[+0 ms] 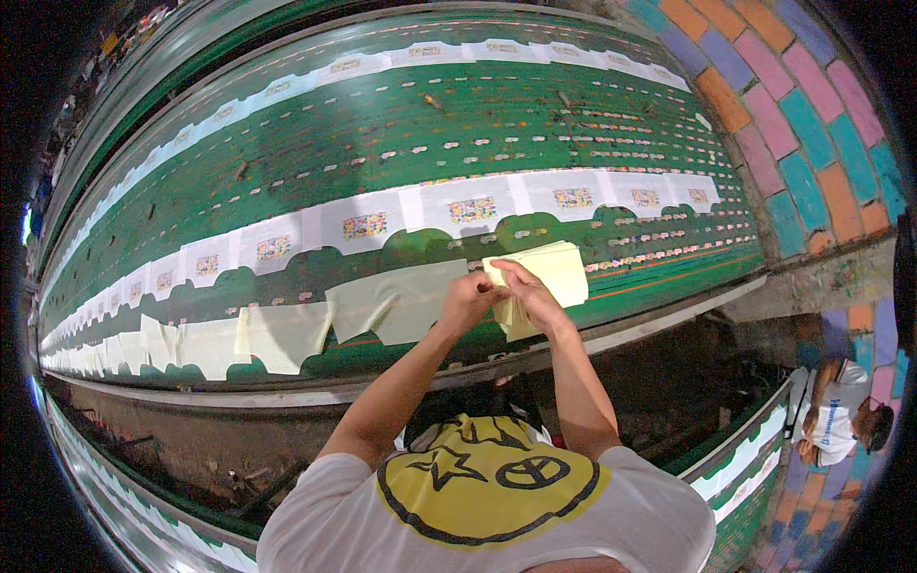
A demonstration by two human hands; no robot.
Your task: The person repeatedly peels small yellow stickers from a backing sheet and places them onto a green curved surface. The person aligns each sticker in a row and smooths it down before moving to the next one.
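Over the near side of a long green table (497, 134), my right hand (533, 294) grips a stack of pale yellow fabric pieces (561, 271), some hanging down below the fingers. Close beside it, my left hand (469, 302) is closed in a pinch at the stack's left edge. Its fingertips partly hide what they hold, which looks like the edge of one piece. To the left of my hands, a row of pale yellow pieces (287, 336) lies along the near edge, a few of them wrinkled or overlapping.
Behind that row runs a line of white fabric pieces with colourful prints (364, 224), and another printed row (346, 65) lies farther back. A pale rail (659, 323) borders the table's near side. At lower right, a person in a white shirt (841, 415) is near painted bricks (807, 129).
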